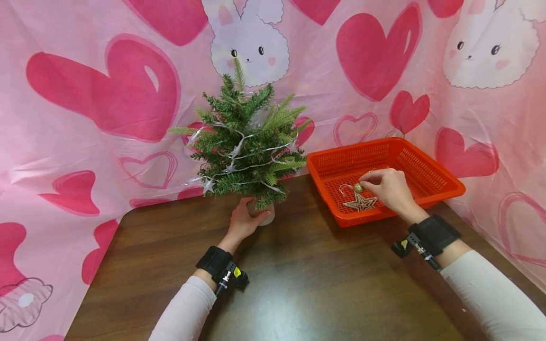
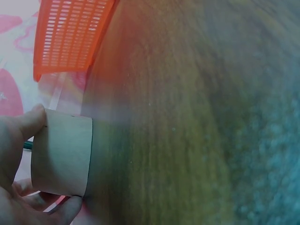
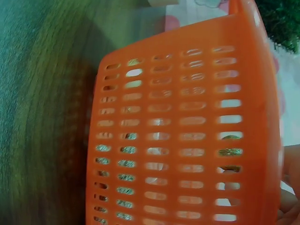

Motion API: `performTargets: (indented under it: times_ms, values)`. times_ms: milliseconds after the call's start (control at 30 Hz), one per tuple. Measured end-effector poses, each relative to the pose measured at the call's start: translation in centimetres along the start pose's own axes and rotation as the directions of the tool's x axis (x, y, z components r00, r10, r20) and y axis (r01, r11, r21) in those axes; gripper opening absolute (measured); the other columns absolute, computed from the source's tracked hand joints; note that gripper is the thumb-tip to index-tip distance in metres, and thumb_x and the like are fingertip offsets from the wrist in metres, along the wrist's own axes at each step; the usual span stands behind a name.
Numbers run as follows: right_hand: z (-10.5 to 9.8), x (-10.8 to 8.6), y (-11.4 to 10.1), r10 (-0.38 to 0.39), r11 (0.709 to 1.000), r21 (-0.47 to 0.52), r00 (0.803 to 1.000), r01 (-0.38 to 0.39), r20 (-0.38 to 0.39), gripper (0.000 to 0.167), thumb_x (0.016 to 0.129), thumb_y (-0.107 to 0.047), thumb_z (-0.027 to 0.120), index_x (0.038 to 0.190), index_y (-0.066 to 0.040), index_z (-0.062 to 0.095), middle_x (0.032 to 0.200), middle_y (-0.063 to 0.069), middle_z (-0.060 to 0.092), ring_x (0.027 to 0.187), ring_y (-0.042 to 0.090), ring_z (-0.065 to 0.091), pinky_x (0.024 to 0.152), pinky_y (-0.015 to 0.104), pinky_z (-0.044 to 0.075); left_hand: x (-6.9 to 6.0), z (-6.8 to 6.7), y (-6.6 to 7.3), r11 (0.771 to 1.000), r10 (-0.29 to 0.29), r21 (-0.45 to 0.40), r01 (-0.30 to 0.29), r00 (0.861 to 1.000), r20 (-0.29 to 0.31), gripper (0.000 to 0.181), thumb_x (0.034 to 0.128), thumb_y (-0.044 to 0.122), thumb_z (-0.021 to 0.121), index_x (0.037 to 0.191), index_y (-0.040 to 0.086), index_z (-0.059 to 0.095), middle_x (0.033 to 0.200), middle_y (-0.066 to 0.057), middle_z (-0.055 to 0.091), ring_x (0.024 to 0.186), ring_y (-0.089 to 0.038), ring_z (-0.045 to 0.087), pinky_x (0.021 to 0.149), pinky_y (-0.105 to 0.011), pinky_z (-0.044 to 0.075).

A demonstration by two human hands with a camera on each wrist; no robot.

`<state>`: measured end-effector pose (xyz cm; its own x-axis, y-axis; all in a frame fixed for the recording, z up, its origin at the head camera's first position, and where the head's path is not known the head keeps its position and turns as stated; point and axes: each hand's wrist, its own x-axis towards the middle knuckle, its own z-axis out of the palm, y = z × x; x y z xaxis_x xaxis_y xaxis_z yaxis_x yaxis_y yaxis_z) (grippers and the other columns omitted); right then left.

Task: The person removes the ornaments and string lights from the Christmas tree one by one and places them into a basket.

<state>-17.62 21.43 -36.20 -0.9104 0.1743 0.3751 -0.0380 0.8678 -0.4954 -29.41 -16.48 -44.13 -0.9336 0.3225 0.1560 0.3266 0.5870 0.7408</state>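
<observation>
A small artificial Christmas tree (image 1: 247, 147) stands on the table, wound with a string of star lights (image 1: 235, 150). My left hand (image 1: 245, 219) grips its pale round base (image 2: 63, 152), thumb on one side and fingers on the other. Over the orange basket (image 1: 324, 194), my right hand (image 1: 390, 189) pinches a small gold glitter ball (image 1: 358, 188) between thumb and fingertips. Below the ball, a gold star ornament (image 1: 360, 202) lies in the basket. In the right wrist view the basket's slotted wall (image 3: 178, 117) hides most of that hand.
The basket stands right of the tree on the brown wooden table (image 1: 298, 284). A thin candy-cane-shaped ornament (image 1: 344, 188) lies in it near the star. Behind the table hangs a pink cloth (image 1: 128, 180) with hearts and rabbits, close to the tree and the basket.
</observation>
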Motion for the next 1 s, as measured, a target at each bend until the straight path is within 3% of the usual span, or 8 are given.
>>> performTargets:
  times_ms: [167,267,400,500,667,767,867,1000]
  values:
    - [0.5,1.1,1.0,0.013,1.0,0.005,0.995,-0.013,0.103,0.015,0.088,-0.016,0.074,0.101,-0.009,0.078,0.093,0.013,0.076,0.082,0.025,0.06,0.068,0.031,0.045,0.0,0.3,0.1,1.0,-0.011,0.002,0.011,1.0,-0.006,0.065,0.0867,0.031,0.076,0.136,-0.001,0.048,0.136,-0.024,0.057,0.125,-0.042,0.055,0.101,-0.054,0.046]
    - [0.8,1.8,1.5,0.0,1.0,-0.01,0.988,0.001,0.153,0.015,0.088,-0.015,0.074,0.101,-0.008,0.078,0.094,0.014,0.076,0.086,0.027,0.065,0.073,0.039,0.049,-0.1,0.4,0.3,1.0,-0.029,-0.013,0.029,1.0,-0.007,0.065,0.0865,0.03,0.076,0.136,-0.001,0.047,0.137,-0.024,0.056,0.127,-0.042,0.054,0.103,-0.054,0.045]
    - [1.0,2.8,1.9,-0.016,0.999,-0.024,0.972,0.022,0.234,0.017,0.089,-0.014,0.073,0.103,-0.006,0.077,0.096,0.016,0.076,0.09,0.03,0.068,0.079,0.048,0.053,-0.1,0.4,0.5,0.998,-0.061,-0.032,0.061,0.998,0.0,0.067,0.0864,0.031,0.076,0.138,0.001,0.046,0.138,-0.024,0.055,0.128,-0.041,0.053,0.103,-0.053,0.044]
    - [1.1,3.6,2.2,-0.029,0.999,-0.02,0.957,0.036,0.289,0.018,0.089,-0.013,0.072,0.104,-0.004,0.077,0.096,0.016,0.076,0.089,0.029,0.068,0.079,0.048,0.055,-0.2,0.4,0.6,0.995,-0.087,-0.049,0.087,0.996,0.012,0.068,0.0869,0.029,0.076,0.14,0.001,0.044,0.14,-0.024,0.054,0.129,-0.041,0.052,0.103,-0.053,0.044]
    - [1.1,3.8,2.1,-0.018,0.999,-0.023,0.941,0.028,0.338,0.018,0.088,-0.013,0.072,0.104,-0.004,0.077,0.094,0.014,0.076,0.084,0.024,0.066,0.079,0.047,0.056,-0.2,0.1,0.6,0.981,-0.12,-0.143,0.128,0.991,0.067,0.068,0.0874,0.026,0.076,0.144,0.006,0.043,0.149,-0.019,0.047,0.138,-0.038,0.044,0.107,-0.053,0.041]
    - [1.2,4.0,2.1,-0.023,0.999,-0.036,0.93,0.039,0.366,0.018,0.088,-0.013,0.073,0.103,-0.005,0.077,0.092,0.012,0.076,0.082,0.022,0.065,0.079,0.046,0.056,-0.2,-0.2,0.3,0.957,-0.139,-0.239,0.162,0.984,0.112,0.068,0.0878,0.023,0.076,0.145,0.01,0.042,0.154,-0.015,0.04,0.142,-0.035,0.038,0.11,-0.053,0.038]
    - [1.3,4.1,2.1,-0.029,0.998,-0.048,0.922,0.051,0.386,0.017,0.087,-0.012,0.073,0.102,-0.004,0.077,0.09,0.01,0.076,0.08,0.021,0.063,0.08,0.047,0.056,-0.1,-0.5,-0.1,0.939,-0.126,-0.3,0.17,0.979,0.159,0.065,0.0886,0.021,0.075,0.146,0.013,0.044,0.155,-0.013,0.039,0.143,-0.034,0.036,0.111,-0.053,0.036]
    - [1.5,4.2,2.0,-0.017,0.996,-0.072,0.913,0.05,0.407,0.012,0.087,-0.01,0.073,0.097,-0.006,0.078,0.086,0.007,0.075,0.075,0.02,0.06,0.077,0.045,0.056,0.1,-0.8,-0.4,0.943,-0.089,-0.296,0.149,0.974,0.208,0.062,0.0895,0.025,0.074,0.145,0.018,0.047,0.152,-0.011,0.046,0.142,-0.033,0.039,0.112,-0.054,0.035]
